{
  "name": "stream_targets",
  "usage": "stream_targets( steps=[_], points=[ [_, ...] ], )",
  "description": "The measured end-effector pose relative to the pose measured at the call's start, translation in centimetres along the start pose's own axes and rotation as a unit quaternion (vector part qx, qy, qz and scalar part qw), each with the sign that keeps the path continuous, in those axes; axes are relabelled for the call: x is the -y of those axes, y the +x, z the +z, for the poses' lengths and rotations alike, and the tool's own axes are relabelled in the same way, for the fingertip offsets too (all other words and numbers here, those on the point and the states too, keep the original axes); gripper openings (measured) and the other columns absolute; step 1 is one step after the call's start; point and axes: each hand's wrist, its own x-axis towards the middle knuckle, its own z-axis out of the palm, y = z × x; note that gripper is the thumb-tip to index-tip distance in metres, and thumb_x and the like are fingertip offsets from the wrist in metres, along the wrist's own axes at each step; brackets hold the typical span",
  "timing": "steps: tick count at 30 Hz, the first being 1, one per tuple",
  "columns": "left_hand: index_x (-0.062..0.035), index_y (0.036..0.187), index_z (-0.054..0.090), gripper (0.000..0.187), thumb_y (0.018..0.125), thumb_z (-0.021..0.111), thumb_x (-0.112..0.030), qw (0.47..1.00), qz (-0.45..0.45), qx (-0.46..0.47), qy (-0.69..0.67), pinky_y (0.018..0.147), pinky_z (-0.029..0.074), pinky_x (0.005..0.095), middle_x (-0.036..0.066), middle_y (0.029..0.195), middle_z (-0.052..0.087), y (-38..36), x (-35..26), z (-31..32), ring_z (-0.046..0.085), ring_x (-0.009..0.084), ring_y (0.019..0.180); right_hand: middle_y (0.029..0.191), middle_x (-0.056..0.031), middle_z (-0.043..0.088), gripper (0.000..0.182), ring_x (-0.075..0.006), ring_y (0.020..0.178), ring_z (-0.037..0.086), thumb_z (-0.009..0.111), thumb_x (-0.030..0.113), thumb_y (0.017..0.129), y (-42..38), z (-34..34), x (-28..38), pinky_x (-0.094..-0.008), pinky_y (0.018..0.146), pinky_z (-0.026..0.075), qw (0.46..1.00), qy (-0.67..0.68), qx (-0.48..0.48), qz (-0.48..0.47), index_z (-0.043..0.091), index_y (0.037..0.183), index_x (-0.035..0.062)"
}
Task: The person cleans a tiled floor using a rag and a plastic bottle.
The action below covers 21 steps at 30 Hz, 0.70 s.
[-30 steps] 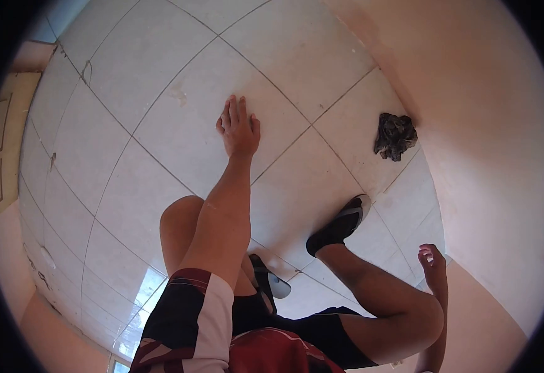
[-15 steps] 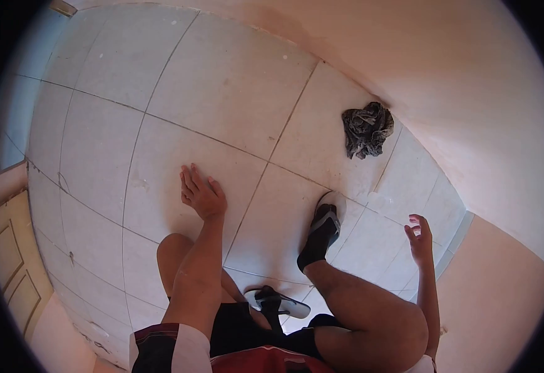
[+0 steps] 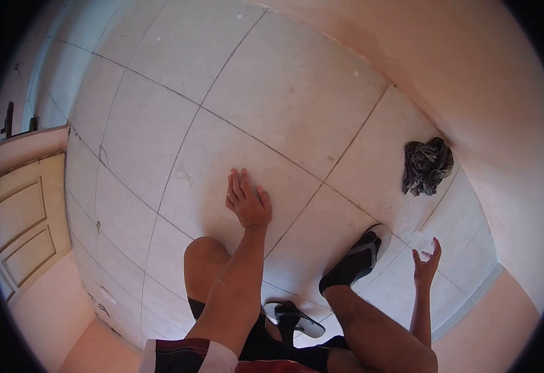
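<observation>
My left hand (image 3: 248,202) is above the pale floor tiles (image 3: 297,137), palm down with fingers stretched out and nothing in it. Over on the right, my right hand (image 3: 426,266) has its thumb and fingers curved apart, with no object between them. The thing nearest to it is my foot in a dark sock and flip-flop (image 3: 362,255). Beyond that lies a crumpled dark grey patterned cloth (image 3: 428,166) on the tiles near the wall, apart from both hands.
A pinkish wall (image 3: 489,105) runs along the right side of the floor. At the left stands a cream panelled door (image 3: 20,217). My other foot, in a second flip-flop (image 3: 309,326), is under my body.
The view has swung left, so the cloth, feet and floor lines sit further right and lower. My right hand's thumb and fingers are spread wider; the cloth still lies by the wall.
</observation>
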Motion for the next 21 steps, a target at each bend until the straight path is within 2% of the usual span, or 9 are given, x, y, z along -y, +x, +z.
stream_targets(
  steps=[1, 5, 8, 10, 16, 20, 21],
  points=[
    [-0.0085, 0.156, 0.039, 0.062, 0.099, 0.049, -0.030, 1.000, 0.001, -0.006, -0.001, 0.117, 0.023, 0.0552, 0.015, 0.167, 0.031, -0.1, 0.0, 0.2, 0.031, 0.0369, 0.151, 0.145, -0.0114, 0.050, 0.083, -0.0279, 0.106, 0.063, 0.085, 0.017, 0.082, 0.4, 0.4, -0.3, -0.0397, 0.078, 0.052, 0.999, 0.003, -0.026, -0.027, 0.042, 0.153, 0.0137],
    [-0.0092, 0.158, 0.037, 0.065, 0.097, 0.050, -0.029, 1.000, 0.001, 0.000, 0.028, 0.116, 0.025, 0.0535, 0.015, 0.167, 0.031, 0.1, 0.3, 0.5, 0.031, 0.0347, 0.151, 0.138, -0.0094, 0.055, 0.074, -0.0231, 0.098, 0.060, 0.081, 0.009, 0.082, 0.4, 0.3, 0.7, -0.0370, 0.078, 0.051, 0.999, 0.005, -0.040, -0.017, 0.048, 0.148, 0.0130],
    [-0.0093, 0.158, 0.035, 0.063, 0.100, 0.047, -0.031, 1.000, 0.004, -0.002, 0.014, 0.116, 0.024, 0.0557, 0.014, 0.168, 0.029, 0.2, 0.0, 0.4, 0.031, 0.0361, 0.150, 0.136, -0.0089, 0.056, 0.076, -0.0231, 0.097, 0.060, 0.082, 0.008, 0.079, 0.7, 0.2, 5.4, -0.0367, 0.080, 0.050, 0.999, -0.033, -0.027, -0.011, 0.049, 0.148, 0.0131],
    [-0.0100, 0.158, 0.035, 0.062, 0.101, 0.046, -0.032, 1.000, 0.012, -0.004, 0.006, 0.116, 0.024, 0.0561, 0.014, 0.168, 0.029, 0.1, 0.2, 0.8, 0.031, 0.0361, 0.150, 0.134, -0.0090, 0.057, 0.075, -0.0242, 0.096, 0.059, 0.082, 0.008, 0.077, 1.7, 0.5, 8.6, -0.0372, 0.083, 0.050, 0.998, -0.011, -0.025, -0.058, 0.051, 0.146, 0.0127],
    [-0.0089, 0.157, 0.037, 0.061, 0.100, 0.048, -0.029, 0.999, 0.026, -0.022, 0.019, 0.116, 0.025, 0.0562, 0.016, 0.166, 0.031, 0.0, 0.3, 0.7, 0.032, 0.0374, 0.150, 0.133, -0.0109, 0.057, 0.071, -0.0265, 0.099, 0.060, 0.081, 0.008, 0.078, 6.5, 1.9, 17.4, -0.0390, 0.089, 0.052, 0.981, 0.038, -0.010, -0.188, 0.054, 0.143, 0.0114],
    [-0.0106, 0.158, 0.036, 0.061, 0.100, 0.048, -0.030, 0.999, 0.019, -0.012, 0.026, 0.116, 0.025, 0.0564, 0.015, 0.167, 0.030, 0.0, 0.3, 0.6, 0.031, 0.0372, 0.151, 0.132, -0.0122, 0.057, 0.070, -0.0301, 0.105, 0.060, 0.080, 0.011, 0.079, 9.1, 2.9, 21.0, -0.0420, 0.094, 0.051, 0.978, 0.047, 0.015, -0.201, 0.053, 0.143, 0.0119],
    [-0.0111, 0.158, 0.036, 0.062, 0.101, 0.047, -0.030, 0.999, 0.016, -0.011, 0.025, 0.116, 0.024, 0.0566, 0.015, 0.167, 0.029, 0.1, 0.3, 0.7, 0.030, 0.0371, 0.151, 0.132, -0.0128, 0.057, 0.071, -0.0320, 0.109, 0.060, 0.081, 0.013, 0.079, 9.7, 3.5, 21.1, -0.0440, 0.096, 0.050, 0.972, 0.031, 0.008, -0.233, 0.053, 0.144, 0.0121]
  ],
)
